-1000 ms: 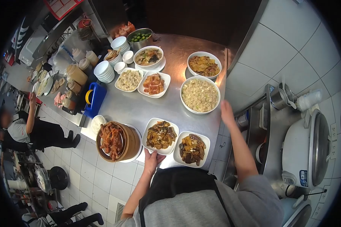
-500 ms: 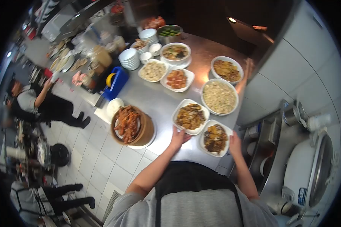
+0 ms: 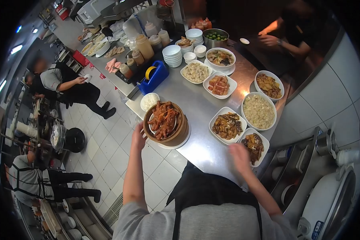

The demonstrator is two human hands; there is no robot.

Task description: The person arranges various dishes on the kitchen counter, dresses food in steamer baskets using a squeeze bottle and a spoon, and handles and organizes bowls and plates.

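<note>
My left hand [image 3: 138, 138] is at the left side of a round bamboo steamer [image 3: 183, 130], fingers stretched along its wall; whether it bears any weight I cannot tell. Chicken feet [image 3: 164, 120] in red-brown sauce lie on a dish inside the steamer, which stands on a white plate at the counter's corner. Slightly blurred, my right hand [image 3: 240, 158] hovers at the near edge of two white square dishes, fingers loosely apart and holding nothing. The left dish [image 3: 228, 125] and the right dish [image 3: 255, 149] both contain brown, saucy food.
Fried rice [image 3: 259, 111], a noodle bowl [image 3: 269, 85], soup [image 3: 220, 58] and sliced meat [image 3: 219, 85] stand on the steel counter [image 3: 198, 154]. Behind the steamer are a rice bowl [image 3: 149, 101] and blue tape dispenser [image 3: 153, 78]. A person's hands [image 3: 270, 39] show across the counter; two people stand left.
My left hand has gone from the left square dish to the steamer's side. My right hand has come off the right dish's outer edge and moved inward. The view has shifted left.
</note>
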